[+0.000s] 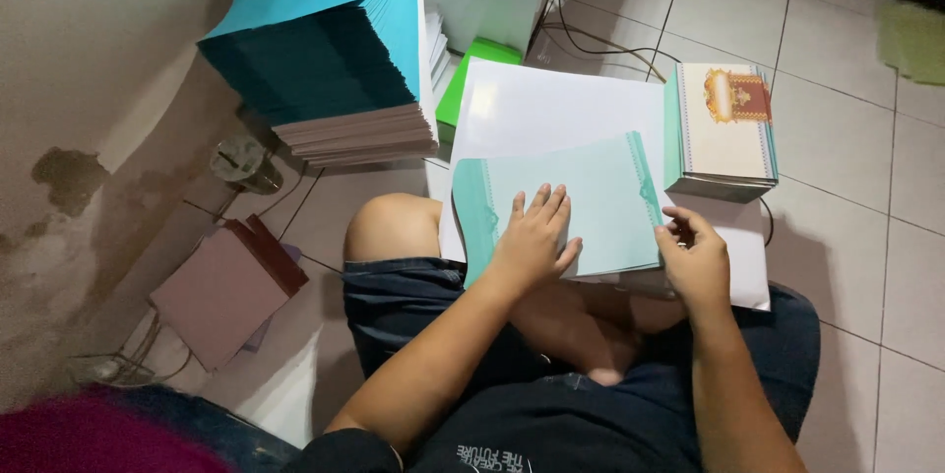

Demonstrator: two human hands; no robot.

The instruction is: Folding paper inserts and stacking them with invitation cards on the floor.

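Observation:
A pale mint-green card sheet (591, 192) with darker scalloped side bands lies on a large white board (551, 109) across my lap. My left hand (532, 237) rests flat on the sheet, fingers spread near its lower middle. My right hand (694, 256) pinches the sheet's lower right corner edge. Just right of the sheet stands a stack of printed cards (724, 128), cream on top with a red and gold emblem and teal borders.
A tall pile of teal and grey paper (325, 50) stands at the upper left beside a stained wall. A green box (463, 89) sits behind the board. Brown folders (226, 286) and cables lie on the tiled floor.

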